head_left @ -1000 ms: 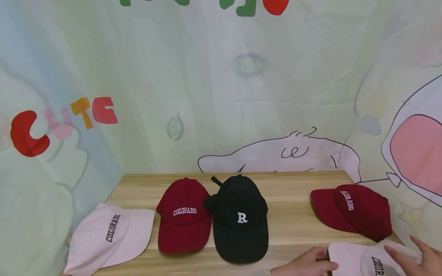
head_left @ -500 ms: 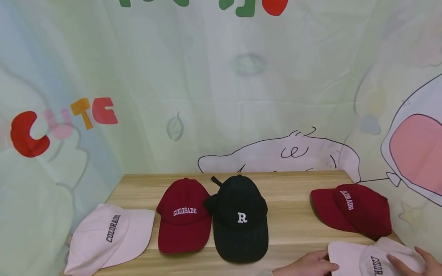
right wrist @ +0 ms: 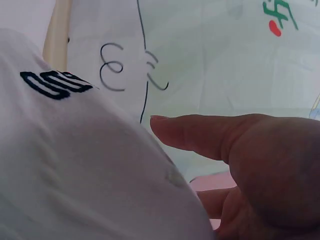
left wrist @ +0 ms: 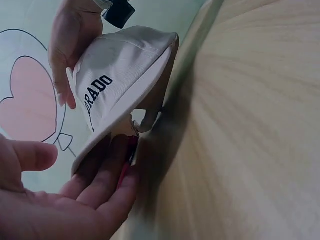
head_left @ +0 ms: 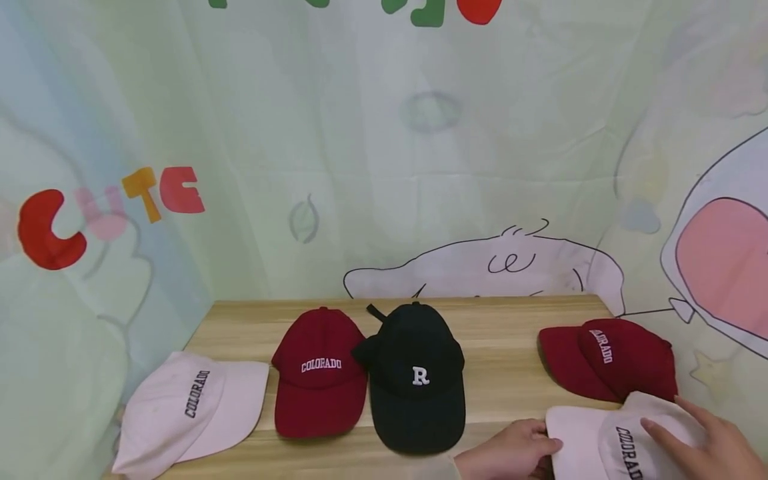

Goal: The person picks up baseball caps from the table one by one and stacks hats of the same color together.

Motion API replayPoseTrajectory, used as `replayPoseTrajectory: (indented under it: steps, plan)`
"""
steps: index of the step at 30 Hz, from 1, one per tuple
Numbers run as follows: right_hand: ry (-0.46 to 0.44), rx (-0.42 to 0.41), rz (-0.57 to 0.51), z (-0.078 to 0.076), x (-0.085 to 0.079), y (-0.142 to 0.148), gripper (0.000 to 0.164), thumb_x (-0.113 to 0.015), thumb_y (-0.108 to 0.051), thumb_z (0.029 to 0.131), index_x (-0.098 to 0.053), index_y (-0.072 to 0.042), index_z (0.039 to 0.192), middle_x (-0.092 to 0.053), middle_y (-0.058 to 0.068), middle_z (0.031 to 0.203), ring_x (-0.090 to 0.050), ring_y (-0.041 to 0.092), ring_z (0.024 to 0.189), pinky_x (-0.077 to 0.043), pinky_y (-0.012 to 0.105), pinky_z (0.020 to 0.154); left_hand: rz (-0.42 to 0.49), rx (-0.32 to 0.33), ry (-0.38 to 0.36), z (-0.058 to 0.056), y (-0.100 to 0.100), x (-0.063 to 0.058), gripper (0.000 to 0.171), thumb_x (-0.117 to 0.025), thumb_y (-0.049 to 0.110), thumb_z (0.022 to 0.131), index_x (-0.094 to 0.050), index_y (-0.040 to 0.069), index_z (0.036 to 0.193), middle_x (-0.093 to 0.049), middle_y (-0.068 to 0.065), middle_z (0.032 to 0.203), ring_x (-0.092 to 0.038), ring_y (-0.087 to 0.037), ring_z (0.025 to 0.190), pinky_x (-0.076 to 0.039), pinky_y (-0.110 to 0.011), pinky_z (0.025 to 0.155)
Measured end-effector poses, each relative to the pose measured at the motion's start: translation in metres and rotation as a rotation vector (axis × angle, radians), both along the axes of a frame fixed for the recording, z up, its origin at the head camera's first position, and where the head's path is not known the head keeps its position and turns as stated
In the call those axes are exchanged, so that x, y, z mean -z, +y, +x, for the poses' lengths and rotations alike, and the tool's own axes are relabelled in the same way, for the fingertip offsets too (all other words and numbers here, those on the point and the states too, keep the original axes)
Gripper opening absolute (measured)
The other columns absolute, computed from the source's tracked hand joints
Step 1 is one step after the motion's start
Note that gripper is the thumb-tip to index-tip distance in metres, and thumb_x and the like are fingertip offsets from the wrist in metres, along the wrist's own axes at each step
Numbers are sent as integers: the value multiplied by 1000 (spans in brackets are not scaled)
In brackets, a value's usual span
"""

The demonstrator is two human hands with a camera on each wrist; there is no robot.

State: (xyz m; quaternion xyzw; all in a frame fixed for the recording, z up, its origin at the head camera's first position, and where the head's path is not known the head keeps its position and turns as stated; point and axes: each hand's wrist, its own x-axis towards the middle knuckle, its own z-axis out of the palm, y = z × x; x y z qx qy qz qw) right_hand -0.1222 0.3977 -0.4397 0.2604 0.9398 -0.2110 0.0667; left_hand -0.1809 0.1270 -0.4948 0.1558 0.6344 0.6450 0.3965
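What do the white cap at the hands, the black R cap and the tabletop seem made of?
White cap: matte cloth, probably cotton; seams and soft creases show.
Black cap: matte fabric, perhaps cotton; no shine, raised-looking white R.
Tabletop: wood or wood-look laminate, low sheen; streaky grain shows, leaving it open.

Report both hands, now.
Left hand: closed, holding the front-right pale COLORADO baseball cap by its brim.
Right hand: open, spread at that cap's crown.
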Motion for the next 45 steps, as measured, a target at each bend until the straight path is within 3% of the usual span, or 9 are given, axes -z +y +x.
replayPoseTrajectory:
  steps: [5,11,14,17,21,24,31,38,45]
  plan:
    - [139,-135,29,-7,-17,-12,105,-65,-63,94,-28,17,151,-34,50,141,-43,61,112,-46,77,92,44,-80,-6,-4,-13,-10,15,-57,7,104,-64,2,116,-77,-17,112,-74,-32,106,-59,-52,95]
    - [208,-186,-1,-19,-32,-36,101,-62,-65,95,-29,8,157,-30,44,151,-34,64,126,-35,83,95,36,-140,-35,-10,-34,-18,15,-60,15,104,-68,7,113,-78,-10,105,-73,-17,89,-62,-39,87]
    - [267,-230,-18,-24,-37,-46,94,-64,-62,95,-35,2,157,-34,41,152,-36,61,128,-38,83,95,57,-117,-82,-15,-46,-18,22,-59,22,106,-69,9,120,-78,-9,107,-72,-13,86,-62,-39,90]
    - [375,-284,-15,-27,-40,-54,84,-71,-54,94,-44,-4,155,-45,36,149,-46,55,123,-48,70,90,93,-80,-129,-17,-59,-18,27,-58,26,106,-67,11,126,-78,-11,112,-72,-14,88,-61,-40,93]
    - [459,-330,-41,-32,-44,-63,77,-77,-47,92,-49,-11,154,-50,32,149,-47,51,125,-46,63,89,140,-57,-171,-16,-76,-18,27,-59,27,106,-64,13,129,-77,-13,114,-73,-14,87,-62,-37,89]
    - [441,-330,-71,-37,-50,-67,81,-77,-49,91,-46,-14,156,-47,32,151,-46,51,128,-47,61,90,189,-63,-187,-14,-85,-17,28,-60,25,106,-61,14,132,-77,-14,115,-74,-14,86,-62,-38,87]
    - [350,-334,-142,-47,-62,-73,91,-75,-57,90,-39,-13,160,-48,30,154,-57,43,120,-52,24,70,283,-130,-172,-10,-101,-14,35,-60,21,106,-53,11,139,-75,-19,117,-75,-18,89,-61,-50,92]
    - [264,-357,-290,-54,-63,-77,88,-68,-55,96,-30,-14,164,-49,31,151,-65,17,92,-55,27,68,361,-184,-161,-10,-110,-16,41,-60,21,106,-49,13,144,-73,-20,124,-75,-28,103,-59,-52,94]
    - [214,-376,-463,-71,-62,-74,82,-64,-46,101,-29,-3,161,-67,22,123,-71,16,84,-61,34,70,401,-257,-159,-10,-107,-15,47,-59,19,106,-43,14,150,-71,-20,127,-73,-33,110,-57,-55,96]
